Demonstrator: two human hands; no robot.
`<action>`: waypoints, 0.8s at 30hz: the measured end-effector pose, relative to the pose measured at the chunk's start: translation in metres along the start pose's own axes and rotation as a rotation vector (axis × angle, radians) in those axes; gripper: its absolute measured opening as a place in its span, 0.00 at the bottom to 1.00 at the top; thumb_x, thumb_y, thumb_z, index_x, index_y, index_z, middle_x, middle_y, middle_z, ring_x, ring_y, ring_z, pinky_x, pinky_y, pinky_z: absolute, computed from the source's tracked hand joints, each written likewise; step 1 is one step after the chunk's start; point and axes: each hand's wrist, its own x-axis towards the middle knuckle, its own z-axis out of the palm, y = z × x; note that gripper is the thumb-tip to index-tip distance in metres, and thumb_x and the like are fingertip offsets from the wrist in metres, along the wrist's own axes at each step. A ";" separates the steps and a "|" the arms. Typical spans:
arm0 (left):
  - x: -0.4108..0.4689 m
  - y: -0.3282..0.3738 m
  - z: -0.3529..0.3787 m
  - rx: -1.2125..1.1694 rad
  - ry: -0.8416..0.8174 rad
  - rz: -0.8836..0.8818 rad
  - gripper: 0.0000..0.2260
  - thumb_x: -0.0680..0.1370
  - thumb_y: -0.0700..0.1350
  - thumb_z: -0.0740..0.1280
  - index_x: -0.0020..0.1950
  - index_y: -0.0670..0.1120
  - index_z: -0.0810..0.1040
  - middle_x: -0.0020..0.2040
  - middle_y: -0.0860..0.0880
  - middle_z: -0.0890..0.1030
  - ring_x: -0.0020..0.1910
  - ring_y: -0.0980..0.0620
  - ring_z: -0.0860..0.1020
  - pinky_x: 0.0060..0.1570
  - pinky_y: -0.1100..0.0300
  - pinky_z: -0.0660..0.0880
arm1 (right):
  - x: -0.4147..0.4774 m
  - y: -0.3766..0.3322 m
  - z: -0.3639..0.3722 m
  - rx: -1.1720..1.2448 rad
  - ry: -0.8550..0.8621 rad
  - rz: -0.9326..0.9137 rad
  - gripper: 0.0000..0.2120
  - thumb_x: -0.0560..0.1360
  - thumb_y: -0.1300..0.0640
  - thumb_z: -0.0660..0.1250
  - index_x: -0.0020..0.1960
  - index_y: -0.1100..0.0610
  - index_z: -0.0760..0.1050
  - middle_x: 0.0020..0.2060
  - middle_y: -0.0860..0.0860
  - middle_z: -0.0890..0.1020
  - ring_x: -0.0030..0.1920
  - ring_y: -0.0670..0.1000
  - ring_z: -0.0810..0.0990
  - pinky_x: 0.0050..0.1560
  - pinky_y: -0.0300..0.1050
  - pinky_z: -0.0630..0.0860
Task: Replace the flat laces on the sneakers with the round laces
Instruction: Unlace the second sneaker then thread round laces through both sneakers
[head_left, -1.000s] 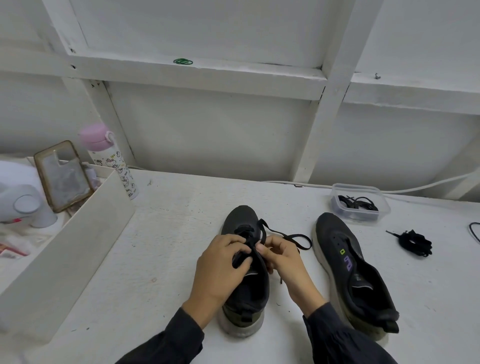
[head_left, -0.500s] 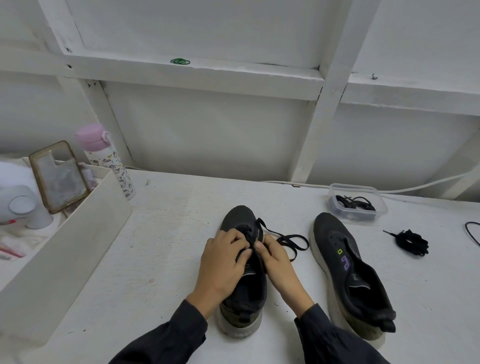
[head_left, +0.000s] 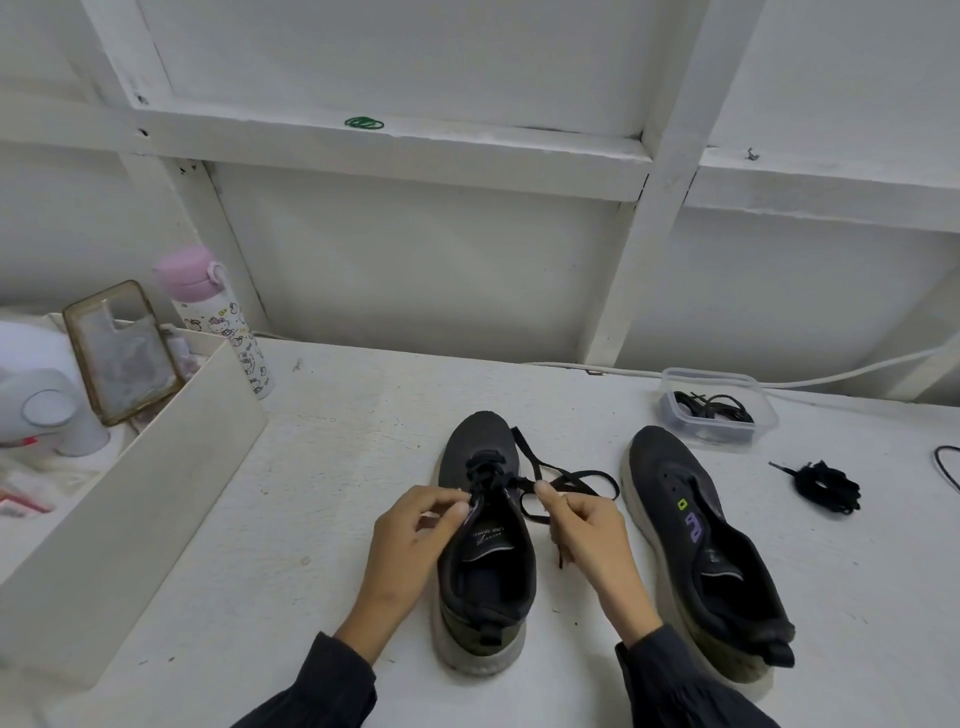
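Left hand (head_left: 410, 540): thumb and forefinger pinched at the left eyelet edge of the sneaker (head_left: 485, 587). Can't tell if lace or only the upper is in the pinch.
Right hand (head_left: 589, 525): pinching the flat lace (head_left: 525, 448) just off the right eyelet edge, other fingers curled.
Sneaker: sole down on the counter (head_left: 337, 467) between your hands, toe away from you, heel toward you.
Flat lace: threaded only in the rows nearest the toe. The loose part loops on the counter to the shoe's right.
Key relation: the laced rows sit just beyond both sets of fingertips, toward the toe. The shoe's long axis runs straight away from you, and the crossings lie across it. Your right hand is nearer the loose tail (so the pull probably goes out to the right).
Step, my read: unlacing, a few rows left on this shoe.
Other sneaker (head_left: 691, 519): to the right, no lace in it.
Clear container (head_left: 706, 371): beyond that sneaker, black laces inside, likely the round ones.
Lace bundle (head_left: 828, 486): on the counter further right, well apart from both hands.
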 end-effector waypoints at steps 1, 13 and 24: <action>0.001 -0.001 -0.001 0.022 -0.025 0.004 0.06 0.76 0.42 0.71 0.48 0.54 0.84 0.47 0.58 0.83 0.49 0.57 0.81 0.49 0.66 0.76 | -0.003 -0.002 0.002 0.028 -0.002 -0.023 0.24 0.76 0.45 0.68 0.29 0.60 0.72 0.25 0.49 0.76 0.26 0.47 0.71 0.31 0.42 0.70; 0.025 0.014 0.000 0.396 -0.182 0.000 0.04 0.78 0.47 0.66 0.44 0.49 0.77 0.41 0.55 0.80 0.40 0.56 0.78 0.44 0.59 0.75 | -0.026 0.005 0.051 0.083 0.007 -0.071 0.19 0.78 0.43 0.64 0.65 0.50 0.73 0.63 0.45 0.71 0.65 0.40 0.69 0.66 0.36 0.66; 0.030 0.008 0.000 0.422 -0.070 0.041 0.06 0.81 0.53 0.62 0.48 0.52 0.73 0.42 0.56 0.80 0.40 0.57 0.79 0.43 0.56 0.77 | -0.029 0.007 0.053 0.206 -0.051 -0.006 0.25 0.78 0.40 0.63 0.71 0.49 0.71 0.69 0.44 0.73 0.70 0.42 0.68 0.75 0.50 0.62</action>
